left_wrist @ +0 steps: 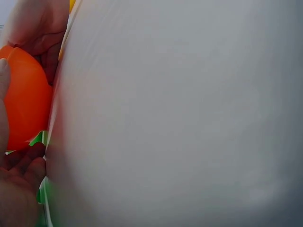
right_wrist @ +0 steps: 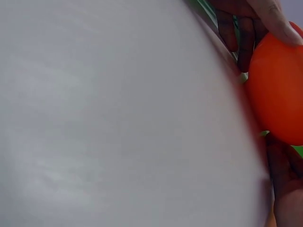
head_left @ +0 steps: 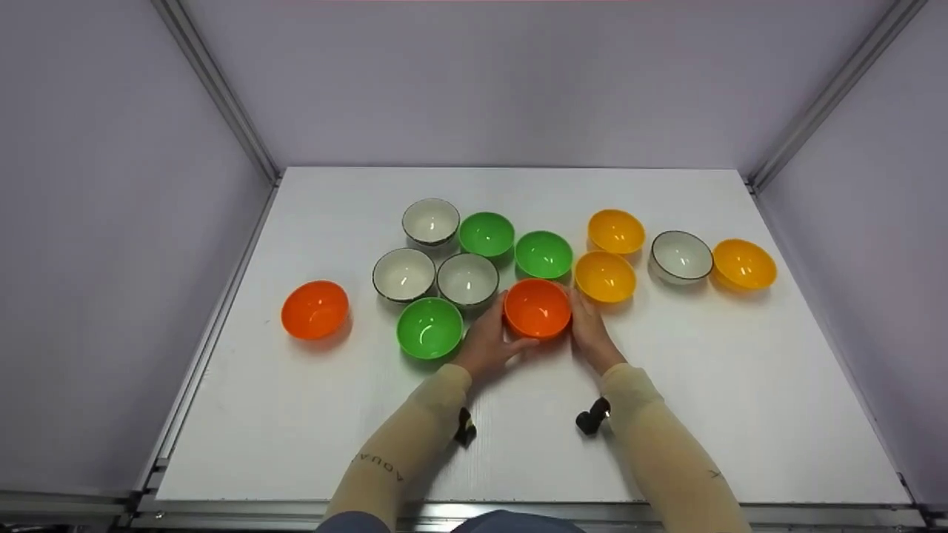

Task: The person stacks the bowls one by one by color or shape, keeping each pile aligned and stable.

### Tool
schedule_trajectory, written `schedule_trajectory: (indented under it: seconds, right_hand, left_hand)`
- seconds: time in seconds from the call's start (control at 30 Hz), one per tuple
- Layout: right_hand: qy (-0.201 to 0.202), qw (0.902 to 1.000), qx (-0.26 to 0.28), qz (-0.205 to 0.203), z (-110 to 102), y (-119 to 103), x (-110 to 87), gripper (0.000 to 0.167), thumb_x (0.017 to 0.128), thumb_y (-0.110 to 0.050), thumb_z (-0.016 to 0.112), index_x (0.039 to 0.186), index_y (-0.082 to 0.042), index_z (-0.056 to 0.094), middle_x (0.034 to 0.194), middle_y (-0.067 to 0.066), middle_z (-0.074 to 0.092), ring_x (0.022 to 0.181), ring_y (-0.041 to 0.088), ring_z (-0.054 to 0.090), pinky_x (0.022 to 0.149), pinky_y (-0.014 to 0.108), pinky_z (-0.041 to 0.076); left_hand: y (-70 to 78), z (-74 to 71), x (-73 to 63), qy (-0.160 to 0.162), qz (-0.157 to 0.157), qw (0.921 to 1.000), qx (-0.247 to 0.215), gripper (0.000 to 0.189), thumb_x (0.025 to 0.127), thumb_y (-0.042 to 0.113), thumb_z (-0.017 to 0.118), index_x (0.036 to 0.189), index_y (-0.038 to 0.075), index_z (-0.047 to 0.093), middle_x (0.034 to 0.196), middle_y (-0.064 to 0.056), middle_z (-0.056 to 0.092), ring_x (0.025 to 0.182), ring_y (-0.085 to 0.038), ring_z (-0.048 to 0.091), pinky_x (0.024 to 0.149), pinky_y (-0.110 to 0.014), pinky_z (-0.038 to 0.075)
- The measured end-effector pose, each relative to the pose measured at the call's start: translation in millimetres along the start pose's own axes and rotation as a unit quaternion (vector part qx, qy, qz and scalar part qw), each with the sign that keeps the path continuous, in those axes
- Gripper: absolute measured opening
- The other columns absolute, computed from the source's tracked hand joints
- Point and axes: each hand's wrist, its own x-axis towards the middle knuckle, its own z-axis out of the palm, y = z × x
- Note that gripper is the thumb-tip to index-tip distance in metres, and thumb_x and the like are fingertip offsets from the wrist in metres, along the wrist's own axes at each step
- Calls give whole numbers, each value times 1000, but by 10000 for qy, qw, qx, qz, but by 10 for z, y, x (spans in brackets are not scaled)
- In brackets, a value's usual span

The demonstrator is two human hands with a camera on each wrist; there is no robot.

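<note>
An orange bowl (head_left: 538,309) stands between my two hands at the middle of the white table. On its left side, my left hand (head_left: 490,344) holds it, the thumb along the near wall. My right hand (head_left: 591,333) holds the opposite side, fingers reaching toward the back. The left wrist view shows the orange bowl (left_wrist: 28,99) with fingers low against its wall. In the right wrist view, the right hand (right_wrist: 286,184) touches the bowl (right_wrist: 277,90) near the tabletop. Close by are a green bowl (head_left: 429,329), a white bowl (head_left: 468,280) and a yellow bowl (head_left: 605,277).
Two green bowls, one (head_left: 543,255) directly behind the held bowl, stand near more white bowls (head_left: 404,275). Another orange bowl (head_left: 315,310) sits apart at left. At right are a white bowl (head_left: 681,257) and a yellow bowl (head_left: 743,264). Grey walls (head_left: 503,89) enclose the table.
</note>
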Motion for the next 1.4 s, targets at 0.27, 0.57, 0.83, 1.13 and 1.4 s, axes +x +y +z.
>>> schedule_trajectory:
  seconds: [0.27,0.57,0.83,1.13,1.4]
  right_hand:
    - [-13,9992,-213,330,-3,19,5,59,105,-45,17,150,-10,32,155,5,29,143,20,22,118,40,10]
    - [0,9984,-476,292,-2,50,13,59,105,-46,16,151,-12,31,157,6,25,144,21,20,118,41,9]
    - [-37,9986,-223,480,2,-40,-35,58,106,-41,18,152,-6,23,160,8,13,146,20,9,118,38,3]
    - [-367,9981,275,423,-4,-176,-145,54,107,-34,17,152,-5,25,158,10,20,145,24,16,118,41,8]
    - [-334,9963,591,532,-73,-6,-113,57,105,-44,20,151,-12,30,149,12,37,134,27,37,110,45,30]
  left_hand:
    - [36,-43,7,-40,-127,9999,-12,113,70,67,69,154,11,17,156,-2,28,140,-14,29,113,-33,25]
    - [26,-57,5,-147,-260,9994,-160,114,71,65,70,154,10,16,157,-2,23,141,-14,27,114,-34,23]
    - [27,-49,-5,-131,-289,9993,-214,115,70,66,70,154,9,16,157,-5,24,141,-16,27,113,-34,24]
    - [193,-98,-80,-363,-606,9975,5,121,73,55,77,154,3,3,158,-13,14,143,-22,23,115,-35,21]
    - [673,-549,-258,-138,-510,9950,850,99,85,40,72,152,-1,11,136,-24,51,119,-34,55,100,-41,45]
